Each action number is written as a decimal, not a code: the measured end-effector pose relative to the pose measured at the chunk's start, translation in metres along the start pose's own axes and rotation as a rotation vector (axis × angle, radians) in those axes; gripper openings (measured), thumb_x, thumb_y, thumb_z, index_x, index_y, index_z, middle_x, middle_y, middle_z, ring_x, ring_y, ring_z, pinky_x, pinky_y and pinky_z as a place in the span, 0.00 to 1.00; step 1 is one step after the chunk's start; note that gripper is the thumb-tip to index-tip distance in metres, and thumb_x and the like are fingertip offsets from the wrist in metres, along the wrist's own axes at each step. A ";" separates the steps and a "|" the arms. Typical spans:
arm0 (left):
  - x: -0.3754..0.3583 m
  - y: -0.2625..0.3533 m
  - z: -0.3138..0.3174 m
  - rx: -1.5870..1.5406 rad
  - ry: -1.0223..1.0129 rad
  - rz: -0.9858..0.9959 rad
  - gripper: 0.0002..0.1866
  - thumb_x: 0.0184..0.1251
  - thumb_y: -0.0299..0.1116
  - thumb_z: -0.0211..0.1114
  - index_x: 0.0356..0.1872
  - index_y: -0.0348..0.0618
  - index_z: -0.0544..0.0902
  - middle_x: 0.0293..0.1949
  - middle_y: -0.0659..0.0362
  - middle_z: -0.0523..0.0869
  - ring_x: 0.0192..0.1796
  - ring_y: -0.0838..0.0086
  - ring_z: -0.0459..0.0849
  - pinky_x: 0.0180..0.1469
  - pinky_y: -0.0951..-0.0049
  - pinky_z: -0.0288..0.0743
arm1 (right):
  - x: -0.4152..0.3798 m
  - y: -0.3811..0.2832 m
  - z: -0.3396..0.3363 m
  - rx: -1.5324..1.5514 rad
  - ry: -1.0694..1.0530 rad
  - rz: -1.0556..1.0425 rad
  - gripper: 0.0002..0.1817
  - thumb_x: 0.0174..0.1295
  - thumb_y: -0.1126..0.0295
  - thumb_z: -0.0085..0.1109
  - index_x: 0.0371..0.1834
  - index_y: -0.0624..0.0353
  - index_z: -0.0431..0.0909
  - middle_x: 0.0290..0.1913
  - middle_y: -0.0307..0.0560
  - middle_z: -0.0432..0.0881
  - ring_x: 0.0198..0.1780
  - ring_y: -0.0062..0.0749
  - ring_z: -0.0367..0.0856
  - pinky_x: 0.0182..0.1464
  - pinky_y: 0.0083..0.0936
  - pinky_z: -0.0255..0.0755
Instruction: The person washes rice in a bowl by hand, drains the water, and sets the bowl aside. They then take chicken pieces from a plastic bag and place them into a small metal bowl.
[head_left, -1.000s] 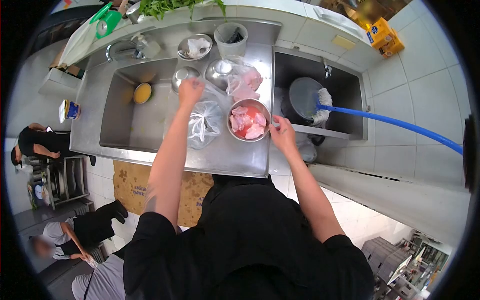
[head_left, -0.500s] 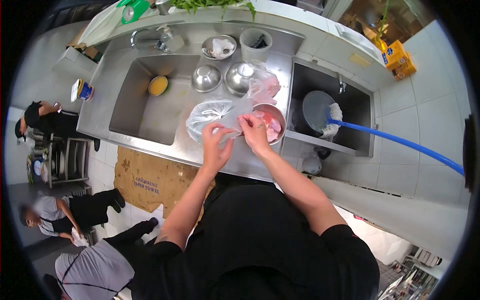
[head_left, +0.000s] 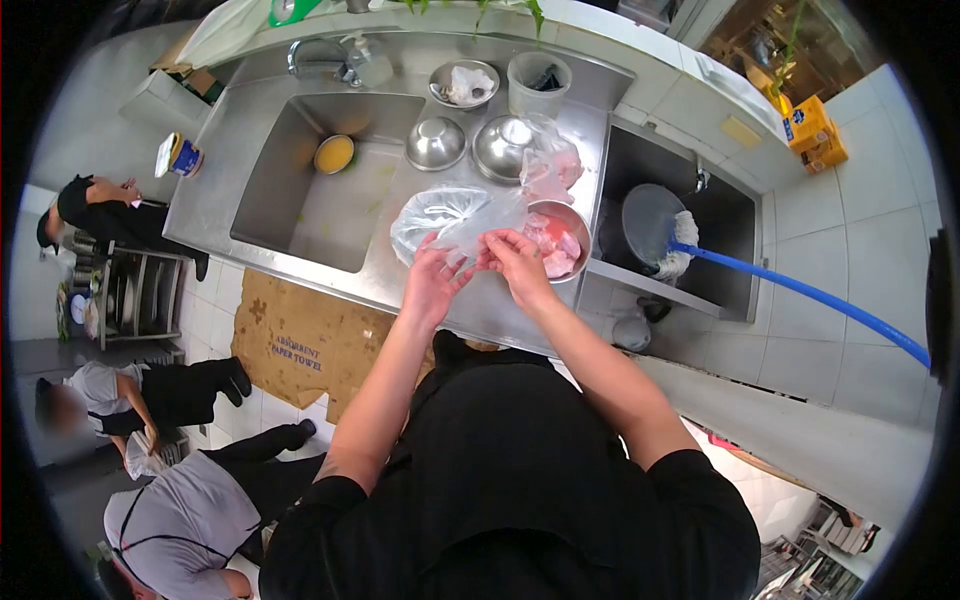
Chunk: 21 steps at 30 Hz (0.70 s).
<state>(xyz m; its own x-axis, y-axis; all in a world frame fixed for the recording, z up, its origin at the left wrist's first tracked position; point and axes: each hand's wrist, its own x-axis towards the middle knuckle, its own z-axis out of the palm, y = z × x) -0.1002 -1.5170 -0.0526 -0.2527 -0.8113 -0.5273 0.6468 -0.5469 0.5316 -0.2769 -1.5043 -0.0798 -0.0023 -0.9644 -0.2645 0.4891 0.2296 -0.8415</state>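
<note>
Both hands are at a clear plastic bag [head_left: 435, 218] above the steel counter's front part. My left hand [head_left: 436, 280] has its fingers bent round the bag's lower edge. My right hand [head_left: 518, 262] pinches the thin plastic just to the right, close to my left fingertips. Right beside my right hand, a steel bowl [head_left: 588, 240] holds pink raw meat [head_left: 556, 243]. Behind that bowl lies another clear bag with pink meat [head_left: 550, 170] in it. Two shiny upturned steel bowls [head_left: 436, 143] [head_left: 503, 148] stand farther back.
A sink [head_left: 300, 215] with a yellow-filled bowl [head_left: 334, 153] is at left. At right, a second basin holds a dark bucket [head_left: 645, 228], a white mop head and blue handle [head_left: 800, 290]. A white tub [head_left: 538, 88] stands behind. Several people [head_left: 185, 510] are at far left.
The view has shifted, so the counter's things appear farther right. My left hand's fingers have moved closer to my right fingertips at the bag.
</note>
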 end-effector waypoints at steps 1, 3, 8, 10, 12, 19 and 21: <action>0.000 -0.001 0.003 0.139 -0.070 0.027 0.20 0.70 0.34 0.63 0.59 0.44 0.70 0.52 0.56 0.76 0.52 0.68 0.77 0.55 0.63 0.78 | 0.000 -0.002 0.000 -0.017 -0.041 0.017 0.15 0.74 0.63 0.59 0.53 0.64 0.81 0.39 0.43 0.83 0.40 0.26 0.83 0.43 0.27 0.81; 0.017 -0.016 -0.002 0.322 -0.039 0.189 0.17 0.67 0.29 0.64 0.55 0.43 0.73 0.49 0.58 0.78 0.49 0.72 0.78 0.52 0.68 0.77 | -0.008 -0.015 0.006 -0.243 -0.006 -0.007 0.16 0.73 0.61 0.61 0.52 0.64 0.82 0.41 0.44 0.83 0.38 0.26 0.82 0.42 0.26 0.80; 0.034 -0.041 0.002 0.538 0.043 0.577 0.13 0.64 0.21 0.67 0.47 0.39 0.77 0.40 0.62 0.81 0.42 0.80 0.78 0.45 0.79 0.73 | -0.015 -0.009 0.009 -0.730 0.127 -0.294 0.22 0.66 0.55 0.68 0.50 0.63 0.82 0.47 0.48 0.79 0.40 0.27 0.81 0.43 0.27 0.77; 0.034 -0.044 0.003 0.725 -0.004 0.648 0.11 0.65 0.23 0.68 0.46 0.39 0.79 0.39 0.62 0.80 0.42 0.81 0.78 0.45 0.78 0.74 | -0.018 -0.018 0.010 -0.966 0.157 -0.356 0.22 0.64 0.57 0.70 0.53 0.62 0.81 0.54 0.47 0.76 0.38 0.26 0.80 0.45 0.21 0.76; 0.030 -0.043 0.002 0.805 -0.021 0.655 0.10 0.65 0.23 0.68 0.46 0.38 0.80 0.39 0.62 0.81 0.42 0.81 0.78 0.46 0.78 0.74 | -0.015 -0.016 0.000 -1.064 0.171 -0.436 0.19 0.67 0.59 0.67 0.52 0.62 0.80 0.50 0.45 0.77 0.36 0.27 0.79 0.46 0.23 0.76; 0.009 -0.042 -0.003 0.366 0.049 0.165 0.07 0.71 0.29 0.64 0.45 0.40 0.82 0.36 0.63 0.85 0.39 0.78 0.84 0.43 0.78 0.79 | -0.009 -0.006 -0.008 0.329 0.135 0.250 0.08 0.76 0.66 0.51 0.44 0.57 0.78 0.30 0.34 0.77 0.31 0.26 0.78 0.43 0.27 0.77; 0.024 -0.039 -0.026 0.202 0.071 0.069 0.06 0.72 0.32 0.63 0.44 0.41 0.82 0.36 0.62 0.86 0.38 0.76 0.84 0.43 0.76 0.80 | -0.016 0.016 -0.019 0.370 0.088 0.322 0.09 0.76 0.64 0.52 0.43 0.57 0.78 0.31 0.35 0.78 0.31 0.25 0.78 0.41 0.26 0.77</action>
<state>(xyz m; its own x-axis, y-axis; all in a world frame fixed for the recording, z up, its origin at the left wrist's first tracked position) -0.1127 -1.5097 -0.1035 -0.1569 -0.8352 -0.5270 0.5013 -0.5272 0.6861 -0.2855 -1.4825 -0.0974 0.1341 -0.8336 -0.5358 0.7536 0.4369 -0.4911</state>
